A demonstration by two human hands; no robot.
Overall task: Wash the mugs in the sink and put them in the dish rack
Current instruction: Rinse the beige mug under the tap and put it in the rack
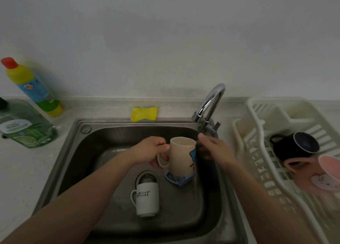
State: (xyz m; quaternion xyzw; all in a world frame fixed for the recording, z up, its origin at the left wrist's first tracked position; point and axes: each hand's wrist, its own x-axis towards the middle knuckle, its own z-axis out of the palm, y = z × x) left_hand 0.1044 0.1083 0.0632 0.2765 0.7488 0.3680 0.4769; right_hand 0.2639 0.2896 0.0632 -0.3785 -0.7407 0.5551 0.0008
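- Left hand (150, 152) grips beige mug (182, 156) by its handle, held over the sink (73, 151) for washing.
- Right hand (214, 150), fingers loose and holding nothing, blurred beside the mug near the faucet (209, 105).
- White mug (146, 199) in the sink awaits washing.

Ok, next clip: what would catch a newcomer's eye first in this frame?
The beige mug held upside down over the middle of the sink, the left hand gripping its handle while the blurred right hand reaches toward it. Next, the white mug lying by the drain, and the black mug and pink mug already in the dish rack on the right.
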